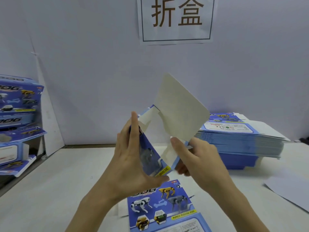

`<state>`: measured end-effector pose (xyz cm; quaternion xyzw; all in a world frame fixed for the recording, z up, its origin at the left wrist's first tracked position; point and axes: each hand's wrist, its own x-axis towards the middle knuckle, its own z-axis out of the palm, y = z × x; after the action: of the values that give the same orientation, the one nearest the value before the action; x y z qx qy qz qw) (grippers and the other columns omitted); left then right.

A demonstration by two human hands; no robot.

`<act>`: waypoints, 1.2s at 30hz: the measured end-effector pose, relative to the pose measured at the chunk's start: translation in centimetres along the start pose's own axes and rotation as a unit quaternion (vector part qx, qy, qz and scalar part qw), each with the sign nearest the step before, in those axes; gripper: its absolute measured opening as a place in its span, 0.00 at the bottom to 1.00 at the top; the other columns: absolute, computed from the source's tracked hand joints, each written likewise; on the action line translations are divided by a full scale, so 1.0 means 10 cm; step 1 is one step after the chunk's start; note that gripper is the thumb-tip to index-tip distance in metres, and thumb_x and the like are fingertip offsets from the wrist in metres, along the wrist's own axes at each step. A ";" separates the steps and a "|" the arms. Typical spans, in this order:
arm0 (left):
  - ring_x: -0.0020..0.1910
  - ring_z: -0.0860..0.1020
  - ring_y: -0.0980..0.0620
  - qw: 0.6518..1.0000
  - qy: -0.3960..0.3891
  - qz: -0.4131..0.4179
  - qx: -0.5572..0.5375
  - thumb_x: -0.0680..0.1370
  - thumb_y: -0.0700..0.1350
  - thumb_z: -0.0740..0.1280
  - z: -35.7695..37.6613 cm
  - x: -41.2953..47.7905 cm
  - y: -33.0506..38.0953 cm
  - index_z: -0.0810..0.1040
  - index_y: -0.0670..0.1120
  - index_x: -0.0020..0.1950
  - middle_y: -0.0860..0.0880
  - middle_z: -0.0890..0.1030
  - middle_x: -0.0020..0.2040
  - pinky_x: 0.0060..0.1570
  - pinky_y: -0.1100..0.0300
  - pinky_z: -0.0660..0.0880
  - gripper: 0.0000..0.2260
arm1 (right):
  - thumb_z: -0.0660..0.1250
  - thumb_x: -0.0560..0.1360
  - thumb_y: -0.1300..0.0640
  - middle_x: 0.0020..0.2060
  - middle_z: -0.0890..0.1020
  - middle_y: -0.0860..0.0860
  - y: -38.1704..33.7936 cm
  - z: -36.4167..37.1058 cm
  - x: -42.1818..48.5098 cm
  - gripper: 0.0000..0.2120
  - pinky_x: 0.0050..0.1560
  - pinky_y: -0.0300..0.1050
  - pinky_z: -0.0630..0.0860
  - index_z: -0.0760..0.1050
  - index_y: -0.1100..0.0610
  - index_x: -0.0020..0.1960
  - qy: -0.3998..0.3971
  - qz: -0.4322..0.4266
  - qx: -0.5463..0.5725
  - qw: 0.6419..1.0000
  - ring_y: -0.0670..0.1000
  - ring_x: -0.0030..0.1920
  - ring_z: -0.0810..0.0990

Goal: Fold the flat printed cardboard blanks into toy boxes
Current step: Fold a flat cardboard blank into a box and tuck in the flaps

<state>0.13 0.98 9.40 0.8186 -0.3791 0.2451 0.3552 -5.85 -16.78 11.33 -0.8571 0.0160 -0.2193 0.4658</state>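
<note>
A half-folded blue printed cardboard box (149, 151) is held in the air above the white table (50, 190), its pale round-cornered flap (177, 111) standing up; the left hand (132, 158) clasps its left side, fingers straight along the panel and thumb hooked under the bottom edge; the right hand (197, 159) pinches the right side, thumb on the white inside. Another flat printed blank (160, 208) lies on the table below; a tall stack of flat blanks (242, 141) sits to the right; folded boxes (18, 104) are piled at the left.

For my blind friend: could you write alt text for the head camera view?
Two hands hold a half-folded toy box above a table: the left hand grips its blue printed side, the right hand its lower end, and a plain flap sticks up. A flat blank lies below, a stack of blanks right, folded boxes left.
</note>
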 end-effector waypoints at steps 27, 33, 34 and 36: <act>0.74 0.59 0.46 0.990 0.084 0.116 0.004 0.57 0.64 0.76 -0.10 -0.04 0.10 0.39 0.56 0.78 0.42 0.57 0.74 0.71 0.63 0.61 0.62 | 0.73 0.58 0.59 0.41 0.86 0.60 0.21 0.02 0.12 0.12 0.25 0.40 0.79 0.86 0.61 0.40 -0.191 0.333 0.511 0.769 0.55 0.34 0.85; 0.78 0.51 0.46 0.987 0.090 0.121 0.060 0.60 0.71 0.71 -0.22 -0.02 0.11 0.39 0.52 0.78 0.41 0.49 0.77 0.73 0.59 0.58 0.59 | 0.74 0.59 0.58 0.49 0.85 0.60 0.22 0.01 0.14 0.19 0.33 0.41 0.81 0.85 0.63 0.49 -0.197 0.304 0.558 0.746 0.56 0.40 0.85; 0.78 0.51 0.48 0.987 0.078 0.119 0.070 0.61 0.71 0.71 -0.23 -0.02 0.11 0.40 0.52 0.78 0.43 0.49 0.78 0.73 0.58 0.58 0.58 | 0.74 0.61 0.58 0.51 0.84 0.61 0.21 0.02 0.15 0.22 0.35 0.43 0.81 0.82 0.65 0.54 -0.166 0.299 0.588 0.733 0.56 0.41 0.85; 0.78 0.52 0.49 0.989 0.058 0.104 0.086 0.62 0.69 0.70 -0.23 -0.03 0.12 0.43 0.51 0.79 0.46 0.51 0.78 0.71 0.51 0.61 0.56 | 0.72 0.65 0.59 0.48 0.85 0.60 0.20 0.01 0.18 0.21 0.34 0.46 0.83 0.78 0.65 0.57 -0.083 0.280 0.621 0.727 0.55 0.39 0.85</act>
<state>-1.31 2.38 11.08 0.7866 -0.4187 0.3591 0.2775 -3.86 -18.19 10.31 -0.3479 0.0766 0.0320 0.9338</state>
